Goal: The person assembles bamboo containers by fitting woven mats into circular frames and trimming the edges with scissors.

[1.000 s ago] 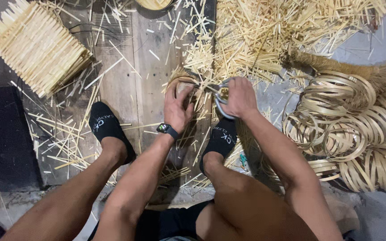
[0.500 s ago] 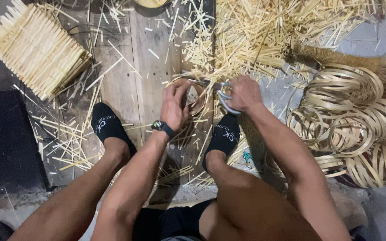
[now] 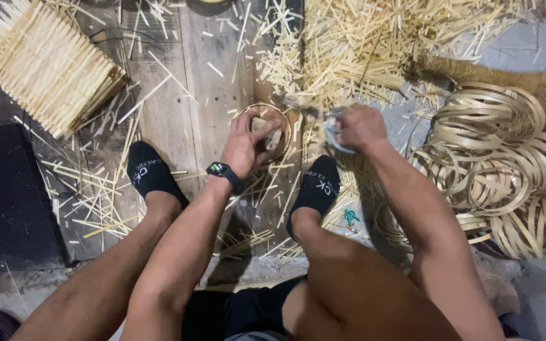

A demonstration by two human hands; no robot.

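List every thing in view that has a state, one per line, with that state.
Left hand: gripping small round bamboo-strip ring.
Right hand: closed on a metal tool.
Coiled bamboo-strip hoops: piled loose at right.
Flat woven slat mat: lying on floor.
Black smartwatch: on left wrist.

Left hand [image 3: 242, 144] clasps a bamboo ring [image 3: 261, 131]; right hand [image 3: 360, 126] clutches a tool [image 3: 331, 129].

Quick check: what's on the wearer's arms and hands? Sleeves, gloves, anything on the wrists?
Both arms are bare to the frame edge: no sleeves, no gloves. The left hand has a black smartwatch on a dark band at the wrist, its screen lit. The right hand shows nothing worn; no rings can be made out.
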